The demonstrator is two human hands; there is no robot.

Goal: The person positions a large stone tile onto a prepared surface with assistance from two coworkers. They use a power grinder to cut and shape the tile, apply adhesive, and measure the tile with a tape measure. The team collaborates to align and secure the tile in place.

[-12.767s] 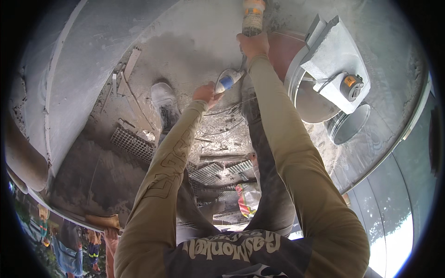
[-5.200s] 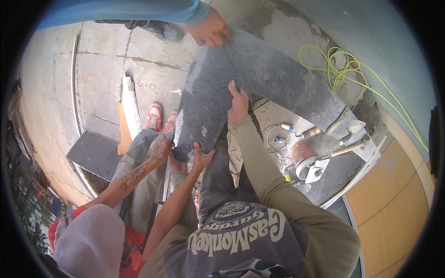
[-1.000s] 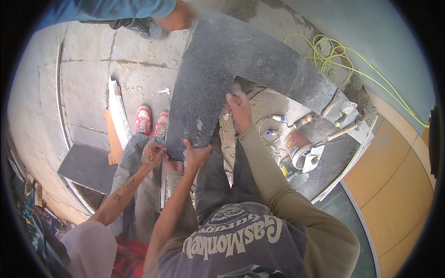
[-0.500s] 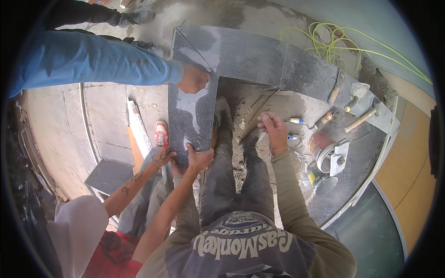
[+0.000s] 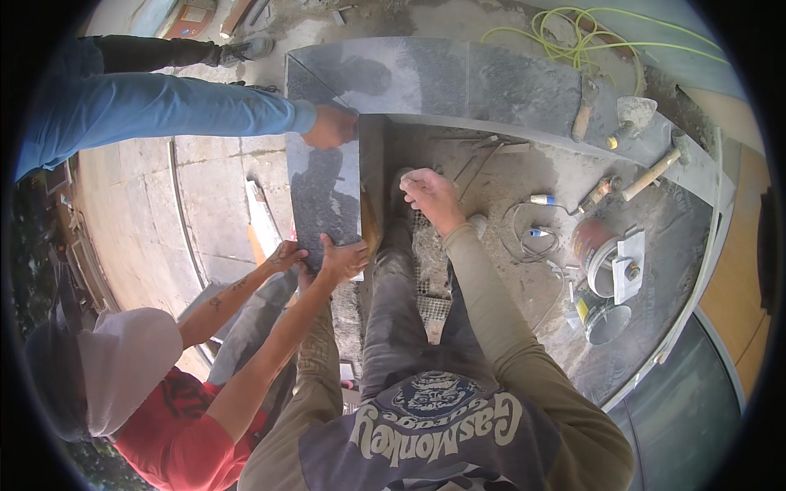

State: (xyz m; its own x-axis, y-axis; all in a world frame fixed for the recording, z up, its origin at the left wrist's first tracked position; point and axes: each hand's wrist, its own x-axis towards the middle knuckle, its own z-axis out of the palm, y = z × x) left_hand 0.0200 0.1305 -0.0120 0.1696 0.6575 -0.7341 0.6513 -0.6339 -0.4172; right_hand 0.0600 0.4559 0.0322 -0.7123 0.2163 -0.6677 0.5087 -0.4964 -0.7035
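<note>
A dark grey stone slab point(image 5: 323, 213) with a damp patch lies at the left arm of an L-shaped ledge. My left hand point(image 5: 305, 277) is at its near end, mostly hidden behind a co-worker's forearm; its visible part meets the slab edge. My right hand point(image 5: 432, 199) hovers right of the slab, over the gap above my feet, fingers curled together with nothing visible in them. A co-worker in red grips the near end with both hands point(image 5: 344, 260). Another person's hand point(image 5: 332, 127), in a blue sleeve, presses on the slab near the corner.
Along the ledge point(image 5: 512, 90) lie a brush point(image 5: 584, 114), a trowel point(image 5: 634, 114) and a hammer point(image 5: 652, 173). Inside the corner stand a reddish bucket point(image 5: 594, 245), a float point(image 5: 629, 266), a metal pail point(image 5: 607, 323) and a coiled cable point(image 5: 520, 245). A yellow-green hose point(image 5: 565, 37) loops behind.
My right hand has moved left, closer to the slab, and its fingers have curled in. The view has shifted slightly. The others' hands stay on the slab.
</note>
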